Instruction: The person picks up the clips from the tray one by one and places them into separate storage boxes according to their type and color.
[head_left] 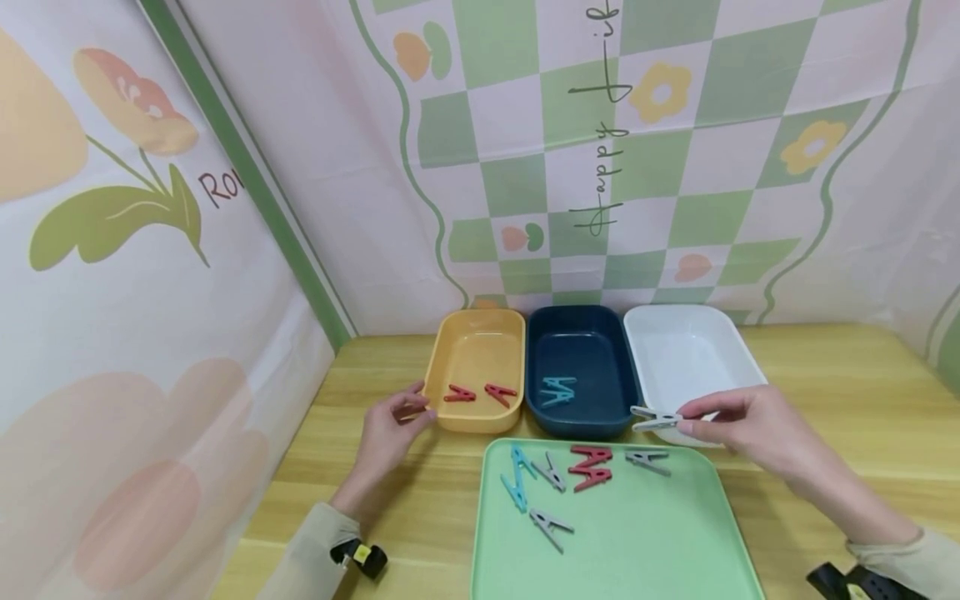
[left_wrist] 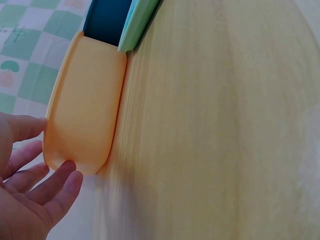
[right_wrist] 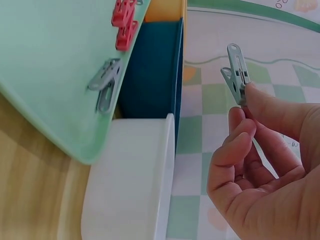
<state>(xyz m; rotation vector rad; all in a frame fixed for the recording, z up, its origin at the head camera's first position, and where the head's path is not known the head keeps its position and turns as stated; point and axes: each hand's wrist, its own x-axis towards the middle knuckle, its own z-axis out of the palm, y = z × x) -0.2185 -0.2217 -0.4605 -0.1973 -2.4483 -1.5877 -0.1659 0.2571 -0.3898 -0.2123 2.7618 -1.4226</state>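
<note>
Head view: right hand pinches a grey clothespin over the white tray's near-left corner; left hand, fingers loosely extended, touches the yellow tray's left edge.

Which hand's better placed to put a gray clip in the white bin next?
Probably right: the right hand pinches a gray clip by the white bin's near end. The left hand is at the yellow bin, across the blue bin.

Draped tabletop nook: patterned hangings around wood-grain table
</note>
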